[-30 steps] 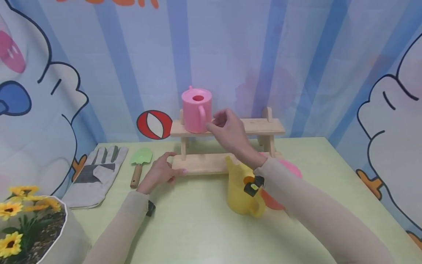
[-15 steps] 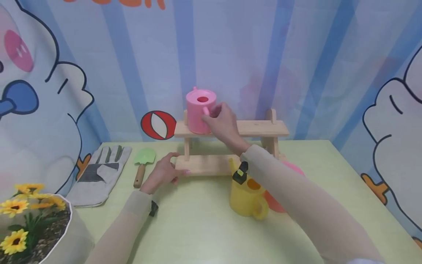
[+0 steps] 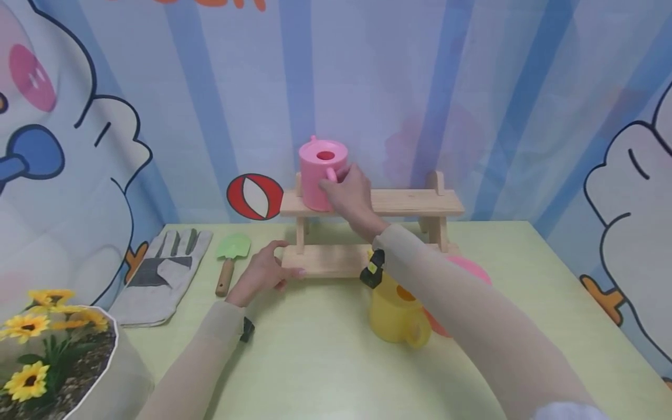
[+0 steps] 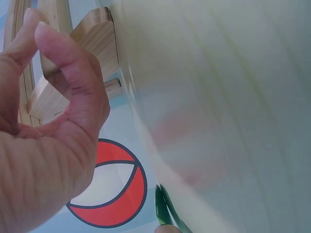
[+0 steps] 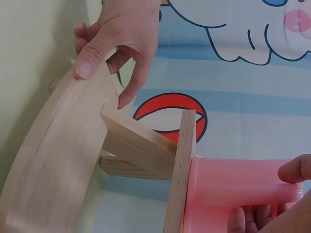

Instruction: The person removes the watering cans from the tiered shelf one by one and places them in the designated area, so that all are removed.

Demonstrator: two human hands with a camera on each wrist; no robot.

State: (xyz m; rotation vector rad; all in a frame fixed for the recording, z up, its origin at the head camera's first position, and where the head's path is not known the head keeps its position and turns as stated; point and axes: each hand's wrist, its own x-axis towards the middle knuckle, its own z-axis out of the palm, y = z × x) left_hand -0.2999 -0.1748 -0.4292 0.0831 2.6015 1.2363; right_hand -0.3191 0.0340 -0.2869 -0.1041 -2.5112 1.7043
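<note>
A pink watering can [image 3: 315, 186] stands upright on the left end of the upper board of a two-step wooden stand [image 3: 415, 202]. My right hand [image 3: 350, 198] holds its handle, thumb on one side and fingers curled behind, as the right wrist view also shows. Down at the lower board's left end, my left hand [image 3: 263, 269] grips the corner with the thumb [image 5: 86, 65] over the board and fingers round its edge. A yellow watering can [image 3: 391, 318] stands on the table under my right forearm, which partly hides it.
Behind the right forearm, a pink round thing [image 3: 472, 269] and an orange-red one [image 3: 438, 324] are partly hidden. Left of the stand lie a green trowel [image 3: 234, 245] and a grey glove [image 3: 168, 277]. A white pot [image 3: 126, 370] of yellow flowers stands front left; a printed curtain [image 3: 357, 76] hangs behind.
My right hand has closed in on the pink watering can and taken hold of its handle. The left hand keeps its place on the lower board. The head view has shifted slightly.
</note>
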